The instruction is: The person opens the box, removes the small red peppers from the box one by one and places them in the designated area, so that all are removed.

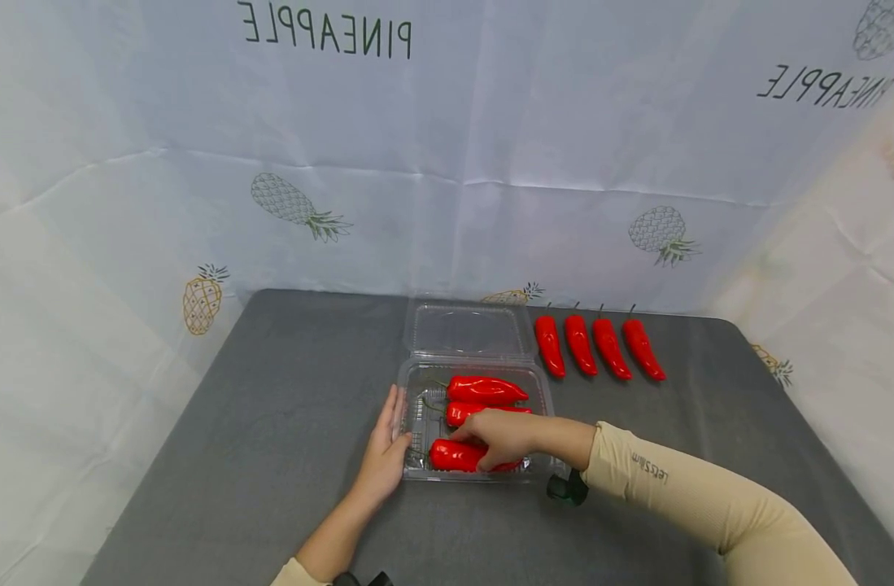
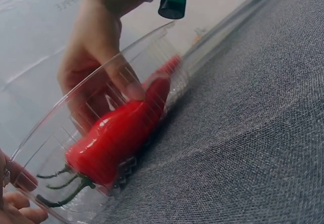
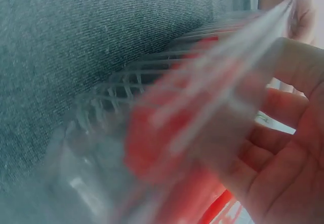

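A clear plastic clamshell container [image 1: 415, 370] lies on the grey tabletop with its lid [image 1: 468, 328] folded back. Inside are three red chili peppers; the far one [image 1: 486, 389] and the middle one [image 1: 457, 413] lie crosswise, stems to the left. My right hand [image 1: 507, 435] reaches in and pinches the nearest chili pepper [image 1: 450, 456] between thumb and fingers. That pepper rests low in the container, and the fingers partly cover it. At the container's left side, my left hand [image 1: 383, 452] holds the wall, thumb over the rim and fingers along the outside.
Several more red chili peppers [image 1: 579, 343] lie in a row on the table, right of the lid, stems pointing away. A pale cloth with printed pineapples [image 1: 289, 199] hangs behind the table [image 1: 293, 358] and at its sides.
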Demonstrator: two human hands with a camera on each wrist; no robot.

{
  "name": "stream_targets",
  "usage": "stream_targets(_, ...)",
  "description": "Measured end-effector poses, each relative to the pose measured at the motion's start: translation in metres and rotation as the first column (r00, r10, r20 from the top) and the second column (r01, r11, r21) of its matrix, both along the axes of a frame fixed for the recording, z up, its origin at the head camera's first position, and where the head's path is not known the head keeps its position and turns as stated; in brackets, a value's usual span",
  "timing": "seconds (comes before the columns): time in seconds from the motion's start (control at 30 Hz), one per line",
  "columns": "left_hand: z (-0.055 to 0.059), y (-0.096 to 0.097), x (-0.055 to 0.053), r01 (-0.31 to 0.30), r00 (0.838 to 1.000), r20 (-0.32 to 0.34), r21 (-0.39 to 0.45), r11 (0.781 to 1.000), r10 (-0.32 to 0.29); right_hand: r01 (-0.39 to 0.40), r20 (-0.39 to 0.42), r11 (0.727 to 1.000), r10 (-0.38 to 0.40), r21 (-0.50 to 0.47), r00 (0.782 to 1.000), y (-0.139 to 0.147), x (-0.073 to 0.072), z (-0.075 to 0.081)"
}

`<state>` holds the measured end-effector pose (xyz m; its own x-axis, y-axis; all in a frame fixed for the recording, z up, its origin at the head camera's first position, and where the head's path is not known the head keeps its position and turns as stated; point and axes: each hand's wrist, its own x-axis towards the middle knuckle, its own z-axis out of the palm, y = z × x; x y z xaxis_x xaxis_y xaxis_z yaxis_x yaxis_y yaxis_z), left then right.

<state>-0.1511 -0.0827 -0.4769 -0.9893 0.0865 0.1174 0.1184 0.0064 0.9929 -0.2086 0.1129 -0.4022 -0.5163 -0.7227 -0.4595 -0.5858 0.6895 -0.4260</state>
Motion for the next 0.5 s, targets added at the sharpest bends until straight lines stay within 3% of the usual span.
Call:
stream_targets(0.23,-0.0011,0.0007,0.0002,-0.001,1.000,-0.020,0.010,1.000,0.001,-0.018,-0.020,1.000,0.018,-0.010,1.000,0.0033,-0.0001,-0.0065)
stream_targets(0.5,-0.0015,0.0001,0.0001,-0.006,1.000,-0.016,-0.005,1.000,0.006,-0.041,0.015,0.994,0.043,-0.105,0.999,0.0081,0.0001,-0.0073)
